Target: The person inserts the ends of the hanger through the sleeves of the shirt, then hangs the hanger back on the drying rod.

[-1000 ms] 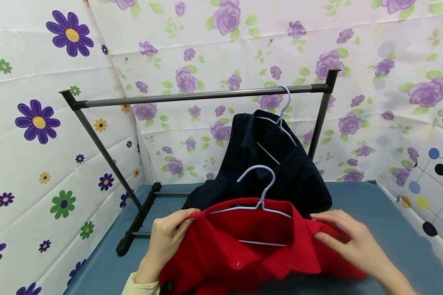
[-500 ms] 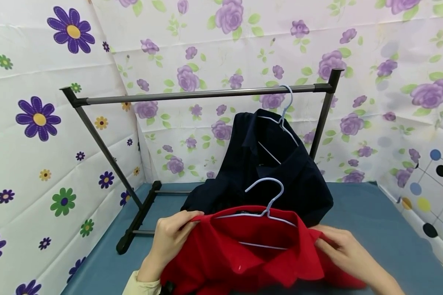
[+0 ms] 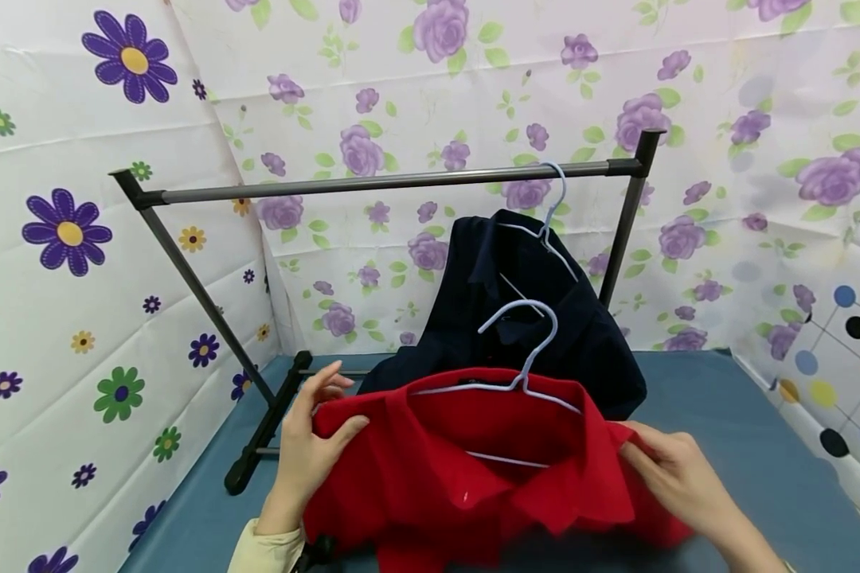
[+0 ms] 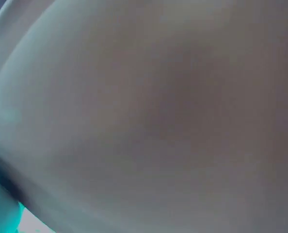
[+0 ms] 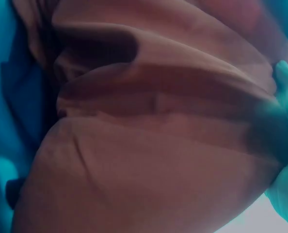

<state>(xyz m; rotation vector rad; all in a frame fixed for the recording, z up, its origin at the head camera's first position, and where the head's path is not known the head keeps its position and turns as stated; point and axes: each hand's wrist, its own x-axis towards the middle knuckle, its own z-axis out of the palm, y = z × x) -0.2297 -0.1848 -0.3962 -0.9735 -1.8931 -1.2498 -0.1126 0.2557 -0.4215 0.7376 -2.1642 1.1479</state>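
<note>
A red collared shirt (image 3: 444,477) is on a pale blue hanger (image 3: 541,342), whose hook rises above the collar. My left hand (image 3: 306,450) holds the shirt's left shoulder, thumb across the front and fingers curled behind its top edge. At the other shoulder, my right hand (image 3: 677,473) pinches the cloth beside the collar. The right wrist view shows folds of the shirt (image 5: 149,160), with part of the right hand (image 5: 287,121) at the edge. The left wrist view is filled by a blurred close surface.
Behind the red shirt, a dark navy shirt (image 3: 444,318) hangs by another hanger (image 3: 553,203) from the right part of a rack's metal bar (image 3: 373,182). The rack's foot (image 3: 268,430) stands on a blue-grey surface (image 3: 717,430). Patterned sheets (image 3: 401,95) enclose the back and sides.
The red shirt dipped slightly, then rose with its hanger. My left hand has shifted outward along the shoulder and its thumb has spread. My right hand's loose hold has become a pinch.
</note>
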